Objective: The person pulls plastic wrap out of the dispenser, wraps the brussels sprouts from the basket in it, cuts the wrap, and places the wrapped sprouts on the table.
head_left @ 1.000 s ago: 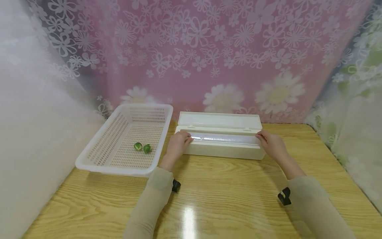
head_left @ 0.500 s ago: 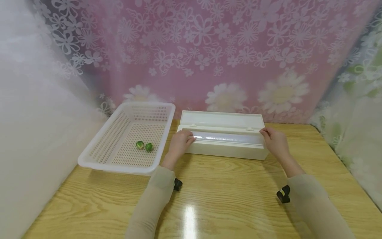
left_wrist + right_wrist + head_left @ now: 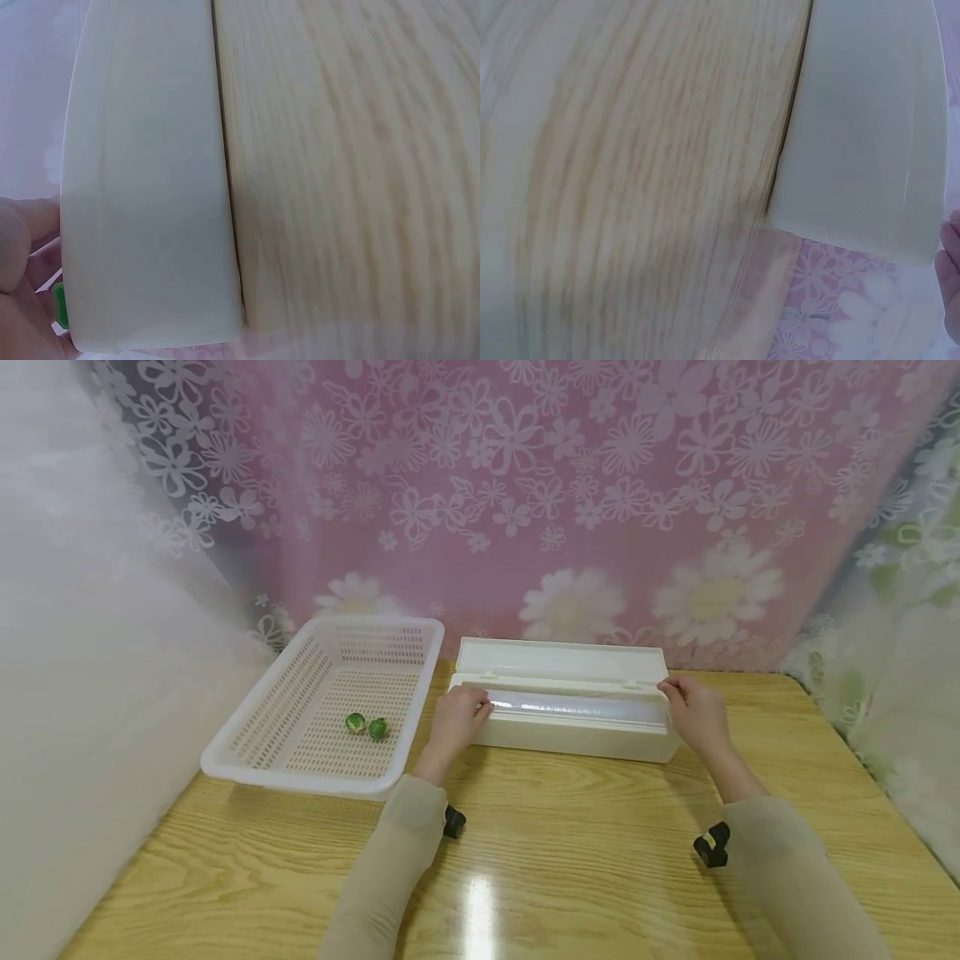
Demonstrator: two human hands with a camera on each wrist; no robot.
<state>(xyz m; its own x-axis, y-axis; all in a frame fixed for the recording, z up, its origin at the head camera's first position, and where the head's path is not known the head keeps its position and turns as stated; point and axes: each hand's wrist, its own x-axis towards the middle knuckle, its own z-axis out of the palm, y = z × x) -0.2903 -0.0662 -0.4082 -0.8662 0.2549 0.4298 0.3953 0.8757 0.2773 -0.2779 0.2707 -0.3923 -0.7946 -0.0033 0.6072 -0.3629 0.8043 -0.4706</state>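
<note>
- The left hand has its grip closed, thumb and fingertips pinching the clear film at its left end.
- The right hand likewise has thumb and fingertips together, pinching the film at its right end, by the box's far right corner.
- The film stretches between the two hands, glossy toward the left, across the open top of a long cream box.
- In the left wrist view, a small green piece shows among the fingers, just beside the box; what it is cannot be told.
- In the right wrist view, only a few fingertips show, at the right edge, beside the box wall.
- The box's lid stands raised along its far side, tilted back.
- Black wrist devices sit at the ends of both pale sleeves, the left one partly hidden.
- Left of the box, near it, stands a white slotted basket.
- Two green sprouts lie side by side on the basket's floor, toward its right side.
- Everything stands on a wood-grain worktop, the box in its far part.
- Beyond the far edge hangs a pink curtain with white flowers.
</note>
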